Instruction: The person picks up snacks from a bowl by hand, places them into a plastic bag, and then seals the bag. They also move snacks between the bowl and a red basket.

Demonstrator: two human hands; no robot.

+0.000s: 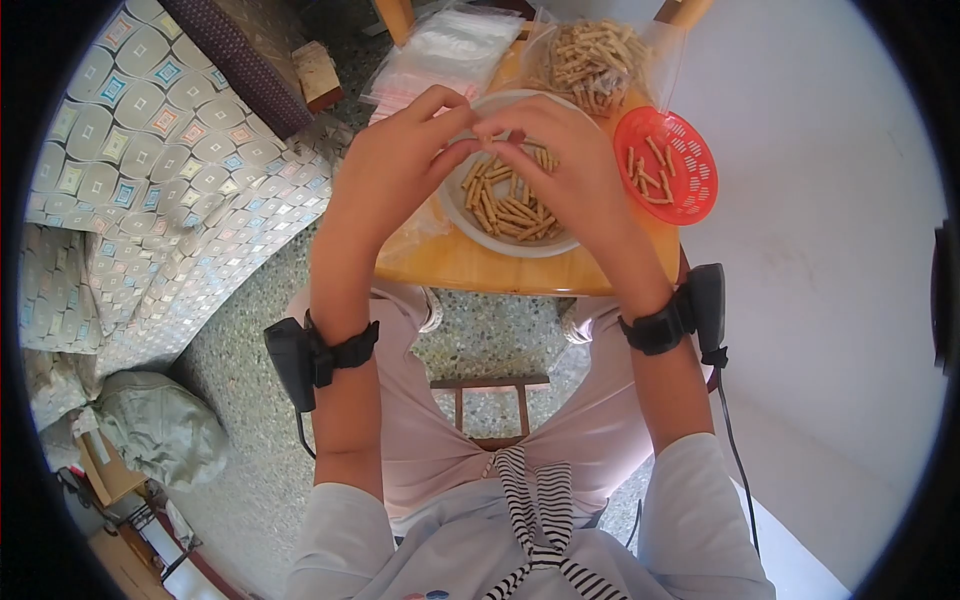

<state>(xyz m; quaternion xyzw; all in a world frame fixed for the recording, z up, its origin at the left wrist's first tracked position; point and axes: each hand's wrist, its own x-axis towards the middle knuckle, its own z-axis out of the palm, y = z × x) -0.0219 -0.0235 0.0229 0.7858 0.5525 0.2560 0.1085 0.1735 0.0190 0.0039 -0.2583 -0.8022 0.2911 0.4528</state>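
Note:
My left hand (393, 165) and my right hand (568, 165) meet over a white bowl (456, 215), their fingertips pinched close together. Whatever sits between the fingertips is too small and too covered to name. Inside the bowl lie many short, tan, stick-like pieces (515, 215), partly hidden by my right hand. Right of the bowl stands a red plastic basket (700, 165) with slotted sides, holding several similar sticks (650, 175). Behind the bowl, a clear plastic bag (668, 60) contains a heap of the same sticks (595, 58).
A stack of clear plastic bags (445, 50) lies at the back left of the wooden surface (480, 275). A white wall (810, 220) rises on the right. Patterned fabric (170, 170) covers furniture on the left, and a greenish bag (160, 425) rests on the speckled floor (250, 330).

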